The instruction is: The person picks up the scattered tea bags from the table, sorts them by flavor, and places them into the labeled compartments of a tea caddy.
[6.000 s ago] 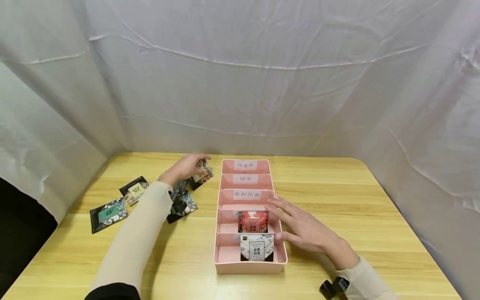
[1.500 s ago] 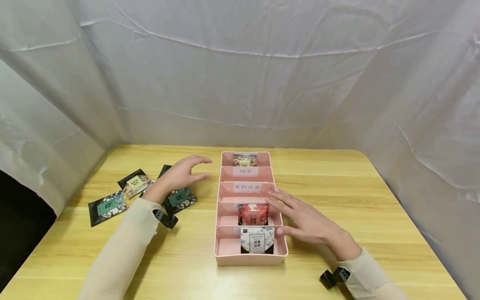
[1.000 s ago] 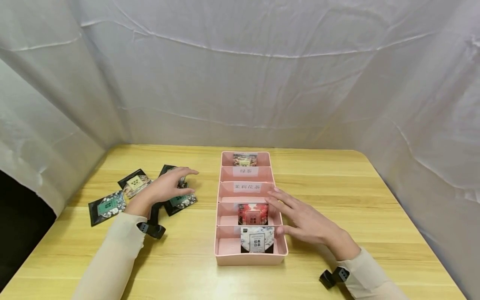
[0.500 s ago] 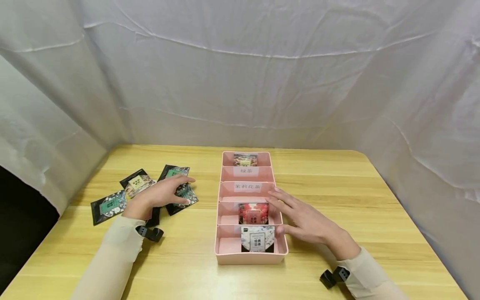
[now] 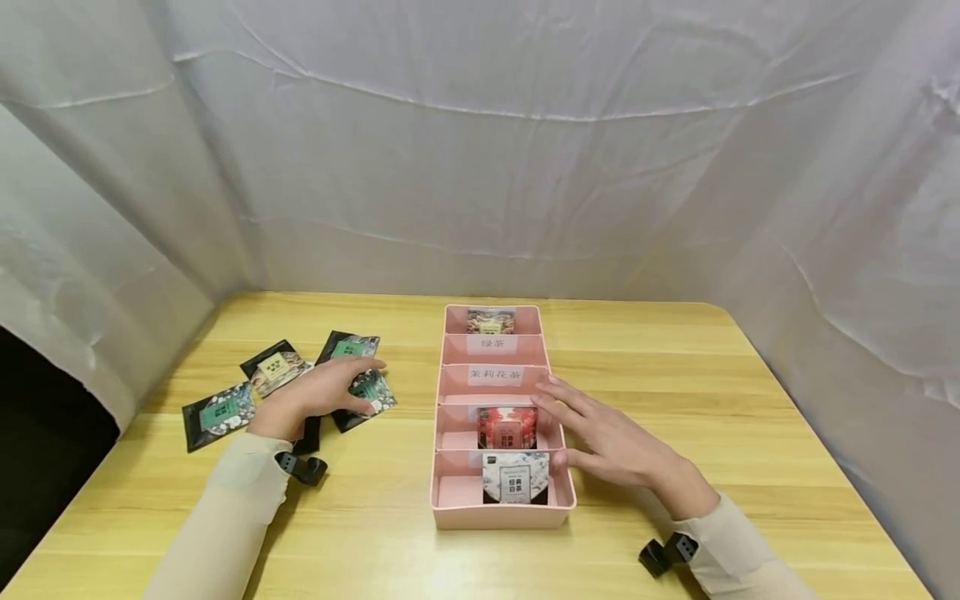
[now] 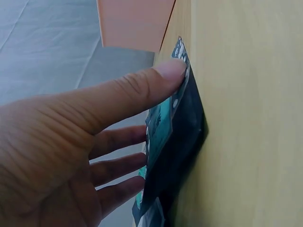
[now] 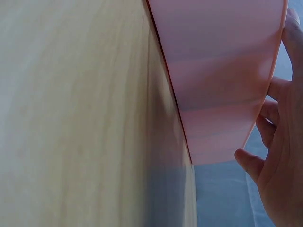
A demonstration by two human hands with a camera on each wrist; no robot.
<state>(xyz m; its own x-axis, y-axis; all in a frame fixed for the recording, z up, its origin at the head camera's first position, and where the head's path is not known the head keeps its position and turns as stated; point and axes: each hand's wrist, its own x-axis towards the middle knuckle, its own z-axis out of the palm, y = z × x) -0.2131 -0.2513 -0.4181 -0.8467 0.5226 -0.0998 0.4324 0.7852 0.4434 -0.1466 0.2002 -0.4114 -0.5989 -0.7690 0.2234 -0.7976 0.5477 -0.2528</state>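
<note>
My left hand (image 5: 318,392) is over the tea sachets at the left, thumb and fingers spread across a black-and-green tea sachet (image 5: 378,390). In the left wrist view the thumb (image 6: 171,71) lies on one edge of this sachet, and the other fingertips are at its printed face. Another green-labelled sachet (image 5: 352,343) lies just behind it. My right hand (image 5: 615,442) rests its fingertips on the right rim of a pink divided box (image 5: 500,518). A red sachet (image 5: 507,427), a white sachet (image 5: 515,479) and a yellow-labelled sachet (image 5: 491,321) stand in separate compartments.
Farther left on the wooden table (image 5: 675,375) lie a yellow-labelled sachet (image 5: 276,367) and a green-labelled sachet (image 5: 219,415). A dark sachet (image 5: 309,437) is partly hidden under my left wrist. Paper labels (image 5: 492,344) mark the box compartments. Grey-white cloth (image 5: 480,167) hangs behind.
Earlier my left hand held a yellow-labelled sachet, which now stands in the rearmost compartment. The hand has moved back left over the green sachet. My right hand stays at the rim.
</note>
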